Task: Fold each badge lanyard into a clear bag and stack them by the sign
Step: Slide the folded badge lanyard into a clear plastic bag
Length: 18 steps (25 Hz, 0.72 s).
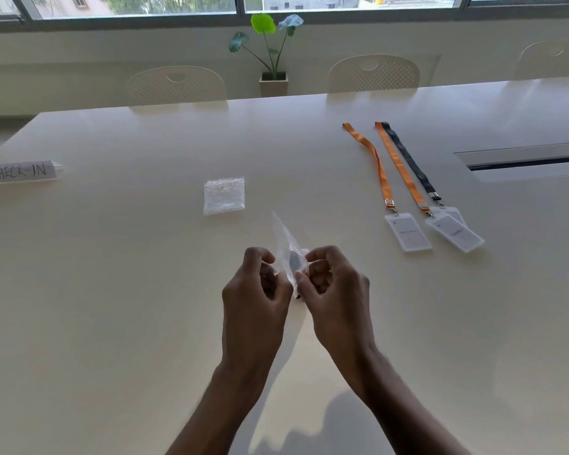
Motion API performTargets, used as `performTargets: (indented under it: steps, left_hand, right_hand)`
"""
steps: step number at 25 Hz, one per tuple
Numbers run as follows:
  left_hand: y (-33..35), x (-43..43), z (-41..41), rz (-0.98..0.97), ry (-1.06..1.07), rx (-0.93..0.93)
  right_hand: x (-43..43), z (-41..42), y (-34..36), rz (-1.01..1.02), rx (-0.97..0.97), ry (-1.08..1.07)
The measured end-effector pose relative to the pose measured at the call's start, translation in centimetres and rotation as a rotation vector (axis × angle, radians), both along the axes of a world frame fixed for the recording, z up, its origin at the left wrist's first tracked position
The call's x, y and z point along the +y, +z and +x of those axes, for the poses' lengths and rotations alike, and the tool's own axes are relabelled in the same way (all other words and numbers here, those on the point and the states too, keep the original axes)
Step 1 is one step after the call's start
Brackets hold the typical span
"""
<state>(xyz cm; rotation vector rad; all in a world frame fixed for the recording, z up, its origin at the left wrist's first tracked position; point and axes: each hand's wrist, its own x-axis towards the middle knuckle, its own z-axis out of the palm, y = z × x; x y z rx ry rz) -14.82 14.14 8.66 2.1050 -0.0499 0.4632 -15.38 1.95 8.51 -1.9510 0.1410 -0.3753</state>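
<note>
Clear bag (288, 247) is hanging above the surface (145, 290) between my left hand (253, 300) and right hand (335, 290), fingers (326, 256) of both pinching its mouth over something dark (295, 262), perhaps a folded lanyard, so I am judging sealing it comes next.

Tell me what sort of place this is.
Probably an office meeting room serving as an event check-in desk: a long table with a cable slot and chairs along it, a handwritten CHECK-IN sign, and badge lanyards laid out for bagging.
</note>
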Motion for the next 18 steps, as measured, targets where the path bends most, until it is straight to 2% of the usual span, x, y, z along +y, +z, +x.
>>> performTargets:
  steps: [7, 12, 16, 18]
  left_hand:
    - [-0.8, 0.9, 0.7, 0.208, 0.03, 0.02]
    - [-0.9, 1.9, 1.8, 0.132, 0.049, -0.005]
    - [-0.4, 3.9, 3.8, 0.183, 0.14, -0.034]
    - [-0.3, 4.5, 4.8, 0.237, 0.174, -0.025]
  right_hand:
    - [-0.9, 1.1, -1.5, -0.145, 0.066, -0.016]
    - [-2.2, 2.0, -1.6, -0.102, 0.121, 0.047]
    - [-3.5, 2.5, -3.2, -0.337, 0.172, -0.125]
    - [-3.0, 3.0, -4.8, -0.466, 0.202, -0.127]
